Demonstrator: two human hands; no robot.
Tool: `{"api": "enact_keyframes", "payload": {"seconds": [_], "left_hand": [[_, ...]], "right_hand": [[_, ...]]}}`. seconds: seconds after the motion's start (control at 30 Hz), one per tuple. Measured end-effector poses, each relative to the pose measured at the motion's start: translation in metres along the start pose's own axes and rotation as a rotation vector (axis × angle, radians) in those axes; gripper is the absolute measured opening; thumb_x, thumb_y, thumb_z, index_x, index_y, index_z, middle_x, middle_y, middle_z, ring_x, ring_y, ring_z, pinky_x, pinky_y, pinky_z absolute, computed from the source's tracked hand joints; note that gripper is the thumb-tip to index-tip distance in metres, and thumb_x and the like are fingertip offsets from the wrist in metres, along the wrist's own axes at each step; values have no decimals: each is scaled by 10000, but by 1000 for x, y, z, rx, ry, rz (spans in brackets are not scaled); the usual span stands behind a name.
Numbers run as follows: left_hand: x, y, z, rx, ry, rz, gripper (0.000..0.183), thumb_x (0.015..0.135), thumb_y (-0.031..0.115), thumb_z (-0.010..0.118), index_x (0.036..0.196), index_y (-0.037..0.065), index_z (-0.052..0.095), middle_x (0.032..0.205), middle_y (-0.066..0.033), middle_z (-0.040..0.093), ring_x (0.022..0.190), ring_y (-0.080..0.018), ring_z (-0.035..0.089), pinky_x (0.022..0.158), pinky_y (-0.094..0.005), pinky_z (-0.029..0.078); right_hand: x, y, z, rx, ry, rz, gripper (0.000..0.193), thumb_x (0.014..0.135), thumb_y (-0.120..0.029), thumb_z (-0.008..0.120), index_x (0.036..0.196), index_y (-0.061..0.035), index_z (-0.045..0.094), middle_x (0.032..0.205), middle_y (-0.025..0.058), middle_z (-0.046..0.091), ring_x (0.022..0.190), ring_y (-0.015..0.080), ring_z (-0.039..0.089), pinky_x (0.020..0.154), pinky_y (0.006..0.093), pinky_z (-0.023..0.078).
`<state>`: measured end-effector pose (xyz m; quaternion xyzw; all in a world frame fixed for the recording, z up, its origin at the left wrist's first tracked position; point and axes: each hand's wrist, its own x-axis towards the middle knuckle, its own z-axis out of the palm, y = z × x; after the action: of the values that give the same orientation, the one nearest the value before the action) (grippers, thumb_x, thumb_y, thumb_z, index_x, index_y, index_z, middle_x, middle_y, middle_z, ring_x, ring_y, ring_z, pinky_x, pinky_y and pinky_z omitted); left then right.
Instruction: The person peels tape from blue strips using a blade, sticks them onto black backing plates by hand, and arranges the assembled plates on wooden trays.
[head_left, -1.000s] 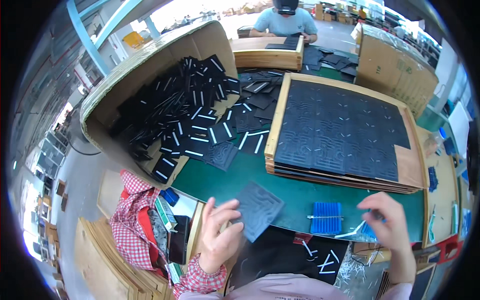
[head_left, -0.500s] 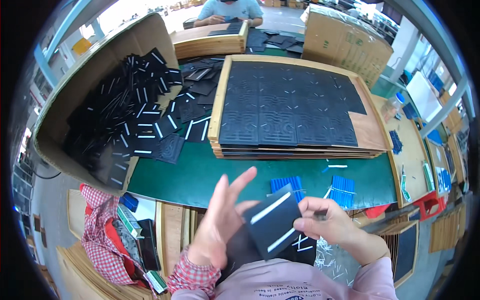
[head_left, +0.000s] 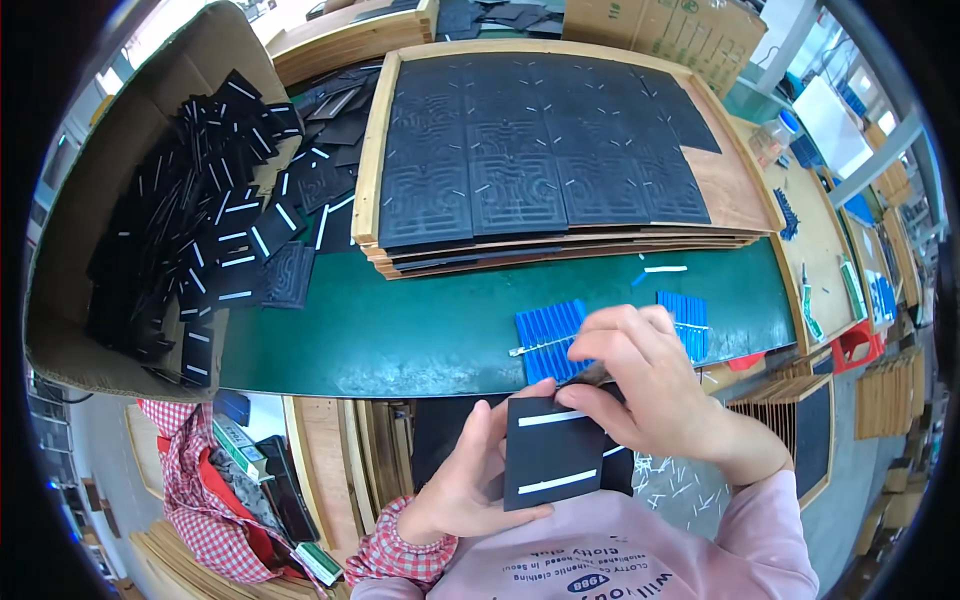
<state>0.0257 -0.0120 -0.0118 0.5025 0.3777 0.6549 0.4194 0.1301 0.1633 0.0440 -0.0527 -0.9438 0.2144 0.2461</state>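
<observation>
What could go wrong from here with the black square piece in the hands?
The black square piece is held off the green table, so it might drop if the left hand slips. The right hand has its thumb near the upper white strip and could perhaps disturb it. That hand also appears close to a blue bundle, which it might nudge.

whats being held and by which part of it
A black panel with two white strips: the left hand holds its left side; the right hand is at its top right corner, grip unclear.
</observation>
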Motion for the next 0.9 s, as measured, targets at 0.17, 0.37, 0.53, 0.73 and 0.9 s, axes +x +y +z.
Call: {"api": "enact_keyframes", "payload": {"seconds": [0.17,0.37,0.53,0.73,0.9], "left_hand": [[-2,0,0,-12,6,-53,1137,686,-116,668,1388,391,-68,1422,-227,145,1247,-299,348,935,-410,410],[-6,2,-23,120,165,30,1163,618,-109,725,1413,315,-9,1404,-242,186,1246,-320,343,940,-416,399],[-12,10,-42,187,196,72,1215,554,-97,760,1420,295,4,1383,-272,222,1244,-325,353,959,-420,363],[-15,-1,-41,122,318,72,1111,543,-90,714,1422,228,114,1382,-266,240,1230,-327,380,949,-414,385],[-21,-5,-47,111,405,86,1077,561,-21,745,1419,165,121,1360,-278,270,1204,-329,411,929,-418,416]], "right_hand": [[5,0,8,167,-119,-171,221,691,-216,694,808,-111,539,882,35,508,759,192,504,666,333,339],[-9,1,4,399,-454,-289,230,674,-231,698,793,-124,534,863,21,463,742,200,468,654,334,338],[-52,4,3,101,-782,-186,270,669,-191,689,877,-118,533,846,48,487,655,213,520,572,346,403],[-30,26,-4,176,-410,227,382,698,-63,670,1031,-78,485,971,104,577,764,299,612,591,379,483],[4,47,2,267,-438,304,601,676,-131,731,1143,-51,360,1132,186,543,1020,368,542,797,413,465]]}}
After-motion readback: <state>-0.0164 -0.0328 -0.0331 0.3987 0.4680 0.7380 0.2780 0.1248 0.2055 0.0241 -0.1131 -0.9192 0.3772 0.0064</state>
